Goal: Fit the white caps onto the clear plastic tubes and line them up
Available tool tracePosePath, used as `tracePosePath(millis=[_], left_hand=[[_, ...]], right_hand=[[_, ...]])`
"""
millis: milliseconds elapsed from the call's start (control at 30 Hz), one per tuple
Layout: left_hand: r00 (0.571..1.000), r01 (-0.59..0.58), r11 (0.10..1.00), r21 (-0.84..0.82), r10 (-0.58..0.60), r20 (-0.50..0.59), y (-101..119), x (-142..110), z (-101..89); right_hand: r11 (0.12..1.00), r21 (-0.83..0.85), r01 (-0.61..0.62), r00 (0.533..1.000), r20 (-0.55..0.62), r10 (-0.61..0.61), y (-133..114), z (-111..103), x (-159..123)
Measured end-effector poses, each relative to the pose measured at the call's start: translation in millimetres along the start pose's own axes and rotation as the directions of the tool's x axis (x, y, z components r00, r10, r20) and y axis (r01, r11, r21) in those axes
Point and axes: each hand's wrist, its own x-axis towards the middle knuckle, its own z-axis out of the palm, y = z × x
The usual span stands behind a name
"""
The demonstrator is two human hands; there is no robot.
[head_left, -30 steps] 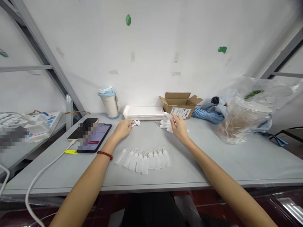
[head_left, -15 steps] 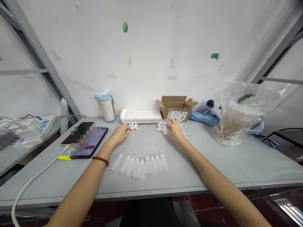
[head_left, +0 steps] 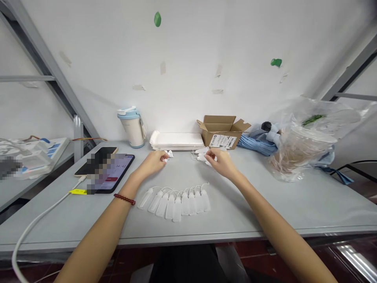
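Observation:
My left hand (head_left: 154, 162) is closed in a pinch beside a few small white pieces (head_left: 169, 153). A bit of white (head_left: 165, 160) shows at its fingertips. My right hand (head_left: 223, 161) is at a pile of translucent white tag-shaped pieces (head_left: 201, 151) with thin strings. Its thumb and index finger are bent together at the pile's edge; whatever is between them is too small to make out. Nearer to me, several similar tag-shaped pieces (head_left: 176, 208) lie fanned out in a row, with their strings pointing away from me.
Behind my hands are a stack of white trays (head_left: 179, 139) and an open cardboard box (head_left: 219, 135). A tumbler (head_left: 132, 129) stands left of them. Two phones (head_left: 119, 175) and a white cable (head_left: 38, 220) lie at left. Blue cloth (head_left: 259, 143) and a bagged tub (head_left: 306, 145) are at right.
My right hand first held a raised tag-shaped piece, lowered onto the pile, and now pinches at its near edge. My left fingers have drawn slightly towards me, with white at their tips.

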Motion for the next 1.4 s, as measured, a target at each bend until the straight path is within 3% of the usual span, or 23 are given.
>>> tracePosePath(millis=[67, 133, 167, 233, 300, 367, 467, 633, 933, 1167, 1233, 1267, 1400], left_hand=[[0.999, 0.014, 0.999, -0.035, -0.013, 0.034, 4.4, -0.3, -1.8], [0.997, 0.028, 0.996, -0.08, -0.023, 0.068, 8.8, -1.0, -2.8], [0.996, 0.034, 0.994, -0.106, -0.025, 0.083, 11.1, -1.5, -3.1], [0.993, 0.043, 0.987, -0.157, -0.025, 0.111, 15.8, -3.1, -3.4], [0.991, 0.046, 0.98, -0.192, -0.021, 0.13, 20.3, -5.1, -3.6], [0.99, 0.041, 0.975, -0.219, -0.01, 0.141, 24.1, -7.4, -3.6], [0.988, 0.025, 0.966, -0.256, 0.014, 0.152, 27.7, -10.1, -3.0], [0.982, 0.014, 0.966, -0.257, 0.035, 0.183, 29.5, -10.6, 0.3], [0.979, -0.02, 0.964, -0.266, 0.074, 0.192, 32.9, -10.5, 2.1], [0.981, -0.012, 0.955, -0.296, 0.068, 0.182, 31.0, -10.4, 2.6], [0.982, -0.003, 0.943, -0.333, 0.066, 0.177, 32.6, -10.6, 1.4], [0.982, 0.003, 0.93, -0.367, 0.066, 0.175, 34.0, -10.8, 0.4], [0.982, 0.032, 0.826, -0.563, 0.08, 0.173, 42.1, -13.0, -5.3]], right_hand=[[0.989, 0.114, -0.092, 0.966, 0.25, 0.061, -9.0, -10.9, -4.1], [0.979, 0.133, -0.155, 0.875, 0.479, 0.074, -14.6, -20.4, -8.3], [0.975, 0.136, -0.176, 0.797, 0.601, 0.06, -16.5, -24.1, -10.3], [0.961, 0.148, -0.234, 0.591, 0.807, 0.019, -20.0, -28.5, -14.2], [0.946, 0.146, -0.29, 0.415, 0.91, -0.013, -24.1, -29.0, -17.3], [0.943, 0.12, -0.31, 0.339, 0.941, -0.009, -28.8, -26.9, -19.2], [0.951, 0.065, -0.303, 0.298, 0.954, 0.03, -33.7, -22.5, -19.6], [0.95, -0.016, -0.313, 0.302, 0.946, 0.116, -29.3, -17.5, -17.2], [0.944, -0.075, -0.32, 0.252, 0.954, 0.161, -26.5, -15.6, -13.2], [0.946, -0.089, -0.311, 0.269, 0.947, 0.178, -20.2, -15.2, -11.2], [0.95, -0.044, -0.309, 0.334, 0.93, 0.151, -18.7, -16.4, -10.9], [0.952, 0.002, -0.305, 0.407, 0.904, 0.129, -18.4, -16.9, -10.9], [0.952, 0.234, -0.198, 0.792, 0.611, 0.015, -20.6, -14.3, -11.1]])
